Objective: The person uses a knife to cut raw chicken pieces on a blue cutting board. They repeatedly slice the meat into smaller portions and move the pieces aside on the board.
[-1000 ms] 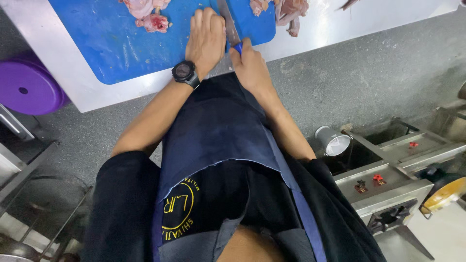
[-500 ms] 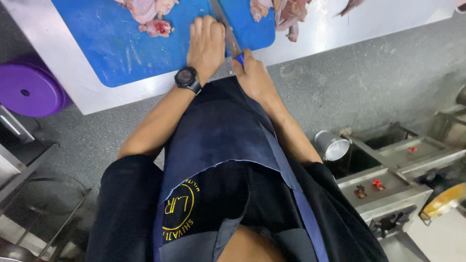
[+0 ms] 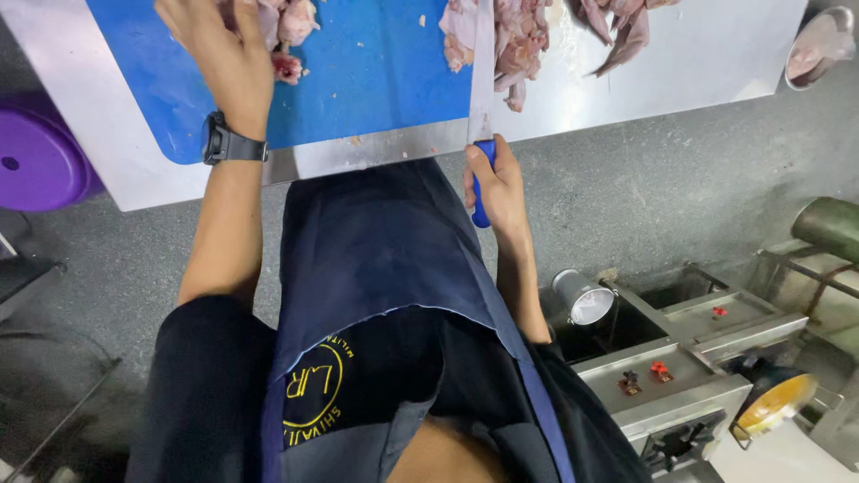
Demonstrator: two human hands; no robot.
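Note:
A blue cutting board [image 3: 376, 80] lies on a steel table [image 3: 698, 63]. Raw chicken pieces [image 3: 514, 40] are piled at its right edge, and more meat [image 3: 291, 36] sits at the top left. My right hand [image 3: 497, 183] grips the blue handle of a long knife [image 3: 481, 72] whose blade lies across the board beside the right pile. My left hand [image 3: 219, 54], with a black watch on the wrist, reaches over the board to the left meat pieces; its fingertips are cut off by the frame edge.
A purple stool or bucket [image 3: 40, 161] stands at the left under the table. A steel machine with red buttons [image 3: 680, 376] and a metal cup [image 3: 582, 295] stand on the floor to the right. A metal bowl [image 3: 819, 45] sits on the table's far right.
Both hands were close together at the board's near edge. Now my left hand has moved left and forward to the meat, and my right hand has shifted right with the knife.

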